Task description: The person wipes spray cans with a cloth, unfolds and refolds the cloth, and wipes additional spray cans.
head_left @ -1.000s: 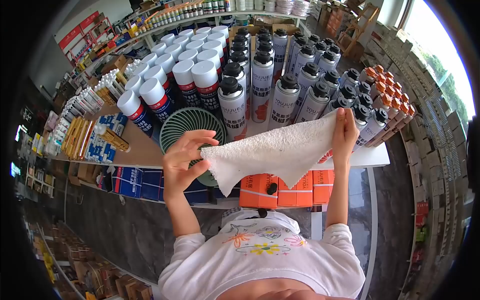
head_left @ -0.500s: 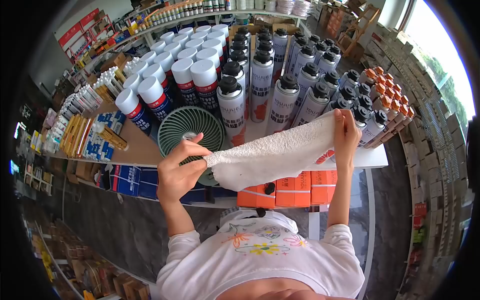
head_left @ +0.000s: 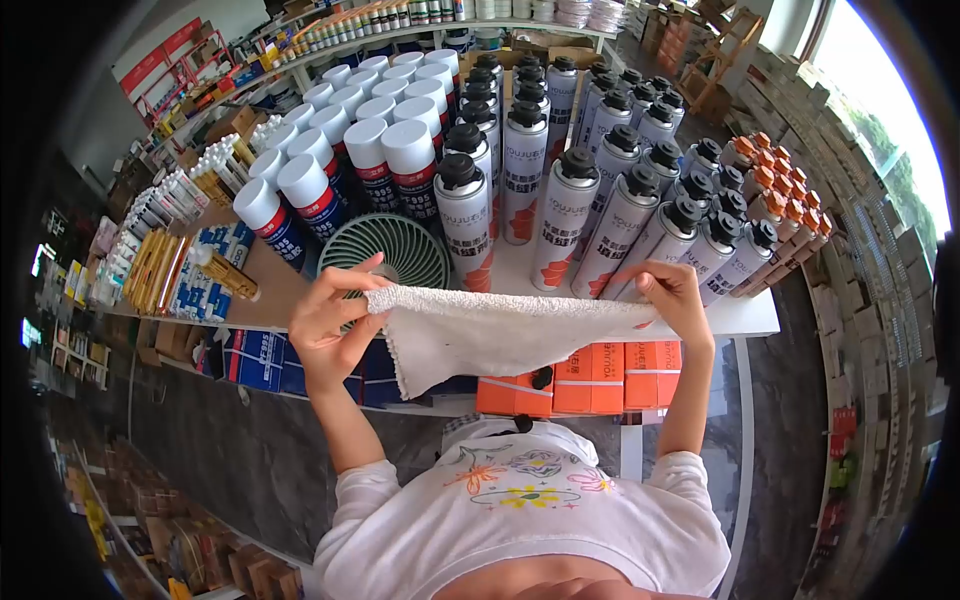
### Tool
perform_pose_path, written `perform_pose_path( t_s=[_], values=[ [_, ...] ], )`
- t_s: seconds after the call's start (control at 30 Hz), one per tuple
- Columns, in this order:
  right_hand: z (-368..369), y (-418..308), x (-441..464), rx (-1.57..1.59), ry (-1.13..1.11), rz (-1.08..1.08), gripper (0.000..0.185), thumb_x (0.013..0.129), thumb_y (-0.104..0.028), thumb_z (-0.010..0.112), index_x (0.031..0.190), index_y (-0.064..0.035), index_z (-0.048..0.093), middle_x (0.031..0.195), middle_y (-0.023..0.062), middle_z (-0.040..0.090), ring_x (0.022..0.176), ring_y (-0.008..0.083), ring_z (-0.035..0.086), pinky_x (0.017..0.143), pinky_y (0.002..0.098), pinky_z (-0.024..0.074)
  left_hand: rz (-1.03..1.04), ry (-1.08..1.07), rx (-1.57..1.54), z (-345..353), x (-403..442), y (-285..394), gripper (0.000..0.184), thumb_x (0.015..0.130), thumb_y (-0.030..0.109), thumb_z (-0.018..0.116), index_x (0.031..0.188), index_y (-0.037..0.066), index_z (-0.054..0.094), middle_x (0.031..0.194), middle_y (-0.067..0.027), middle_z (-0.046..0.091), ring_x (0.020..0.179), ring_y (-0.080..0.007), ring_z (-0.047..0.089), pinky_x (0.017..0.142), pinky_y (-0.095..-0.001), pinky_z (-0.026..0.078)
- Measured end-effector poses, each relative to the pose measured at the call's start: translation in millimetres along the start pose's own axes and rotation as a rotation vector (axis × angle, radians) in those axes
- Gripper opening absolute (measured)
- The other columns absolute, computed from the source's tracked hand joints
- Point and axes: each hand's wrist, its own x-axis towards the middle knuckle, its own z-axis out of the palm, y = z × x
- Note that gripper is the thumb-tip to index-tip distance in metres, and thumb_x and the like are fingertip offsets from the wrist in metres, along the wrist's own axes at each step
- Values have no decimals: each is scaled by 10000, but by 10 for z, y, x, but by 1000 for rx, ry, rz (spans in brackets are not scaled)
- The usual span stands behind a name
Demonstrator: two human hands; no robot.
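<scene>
Loosely hanging cloth (head_left: 480, 335), nubbly, perhaps terry

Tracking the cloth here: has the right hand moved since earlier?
Yes: the right hand is lower and slightly left in view, nearer the orange boxes.

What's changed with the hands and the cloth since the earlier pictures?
The right hand has come down and inward; the left hand has shifted outward. The white, rough-textured cloth between them, which sloped up toward the right hand, now has its top edge nearly level. Neither hand visibly let go. The green, round, ribbed basket and silver-white cylindrical cans with black caps stayed put.
</scene>
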Motion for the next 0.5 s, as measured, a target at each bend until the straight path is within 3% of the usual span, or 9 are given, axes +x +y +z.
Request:
perform_pose_path(
  t_s=[0.1, 0.2, 0.27, 0.3, 0.47, 0.5],
  values=[
    [-41, 69, -79, 88, -249, -171, 369, 941, -343, 641, 1014, 5, 739, 779, 19, 648, 678, 87, 510, 632, 264, 433, -103, 41, -49, -65, -30, 8, 93, 770, -128, 680, 851, -84, 692, 981, -148, 626, 857, -221, 667, 949, -480, 552],
    [-47, 4, -144, 140, -318, -185, 380, 920, -341, 662, 1045, 10, 736, 805, 16, 634, 689, 106, 504, 626, 273, 420, -160, 69, -122, -110, -65, -44, 115, 802, -131, 639, 908, -105, 673, 1048, -148, 605, 848, -185, 646, 911, -436, 575],
    [-62, 32, -161, 172, -327, -224, 397, 887, -324, 702, 1104, 7, 725, 775, 16, 577, 703, 114, 491, 622, 275, 411, -259, 179, -233, -97, -74, -45, 126, 817, -118, 620, 932, -95, 666, 1040, -134, 621, 830, -151, 626, 833, -342, 567],
    [-70, 43, -170, 144, -291, -273, 382, 878, -270, 717, 1135, 13, 711, 783, 24, 553, 716, 119, 489, 624, 281, 417, -266, 187, -176, -128, -106, -78, 133, 828, -100, 614, 950, -79, 665, 1051, -118, 641, 862, -135, 626, 760, -262, 511],
    [23, -7, -194, 117, -151, -244, 381, 851, -99, 740, 1216, -12, 682, 814, 46, 478, 737, 143, 486, 635, 292, 427, -289, 211, -178, -132, -126, -100, 139, 840, -79, 614, 968, -66, 667, 1064, -95, 655, 880, -116, 619, 751, -235, 474],
    [66, -16, -189, -17, -67, -200, 389, 839, -63, 739, 1223, -42, 685, 832, 51, 486, 733, 151, 493, 636, 295, 438, -300, 190, -166, -130, -127, -103, 139, 846, -69, 613, 976, -65, 663, 1067, -90, 655, 884, -113, 616, 762, -236, 474]
  ],
)
